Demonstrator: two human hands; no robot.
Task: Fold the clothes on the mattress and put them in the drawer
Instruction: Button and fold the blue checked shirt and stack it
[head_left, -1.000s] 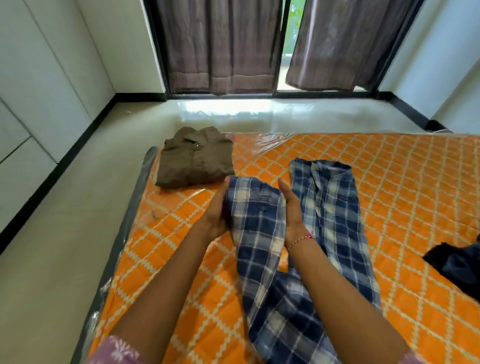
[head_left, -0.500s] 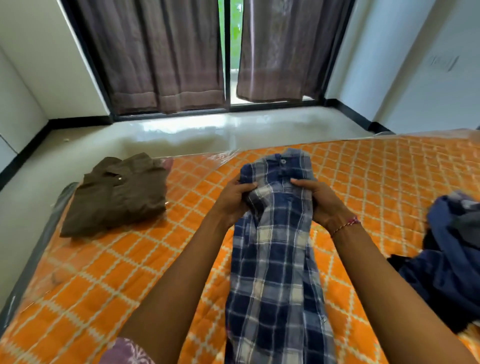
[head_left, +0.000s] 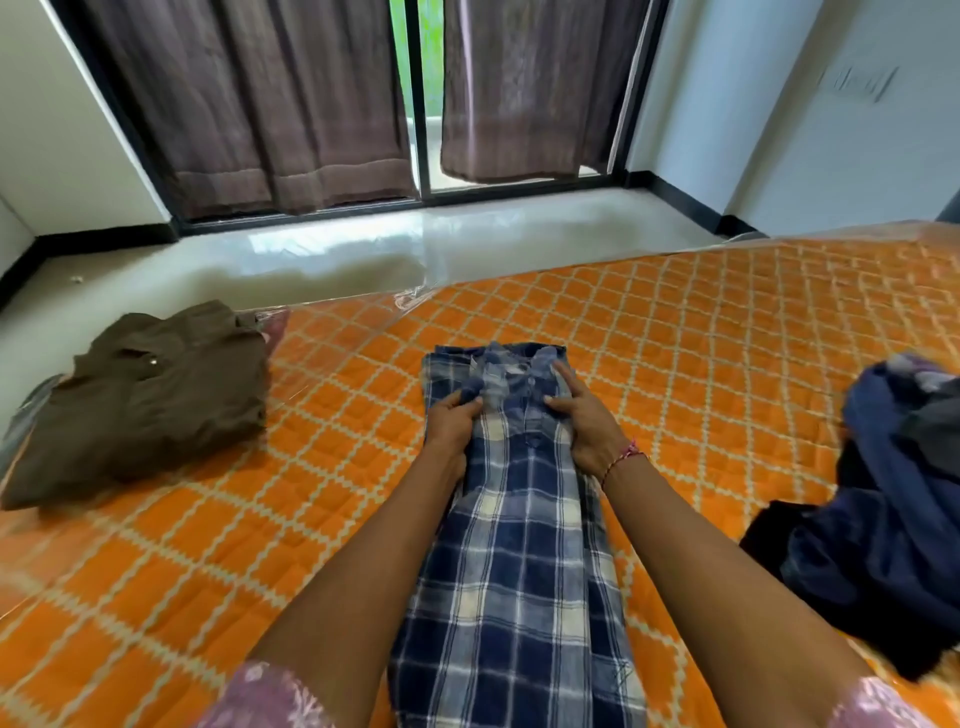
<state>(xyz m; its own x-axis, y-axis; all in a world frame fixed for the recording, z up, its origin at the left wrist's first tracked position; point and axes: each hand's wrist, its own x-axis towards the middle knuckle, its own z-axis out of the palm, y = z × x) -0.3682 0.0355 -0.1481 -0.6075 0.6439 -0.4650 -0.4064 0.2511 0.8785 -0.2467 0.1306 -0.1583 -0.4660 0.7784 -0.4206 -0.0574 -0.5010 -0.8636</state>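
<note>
We pinch the collar end of the blue checked shirt (head_left: 519, 519) with our left hand (head_left: 451, 423), fingers curled into the cloth, while our right hand (head_left: 582, 415) presses it flat with straight fingers, probably to keep the narrow fold in line. The shirt lies on the orange mattress (head_left: 701, 364), between the folded brown shirt (head_left: 140, 400) and a dark blue heap (head_left: 883, 519). This heap is cut by the frame edge. We see no drawer.

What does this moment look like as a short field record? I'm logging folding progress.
surface: orange mattress
in work: plaid shirt, narrow lengthwise strip
left hand: grips cloth near the collar
right hand: presses on the collar end
folded: brown shirt, left
unfolded: dark blue clothes, right
drawer: not in view
</note>
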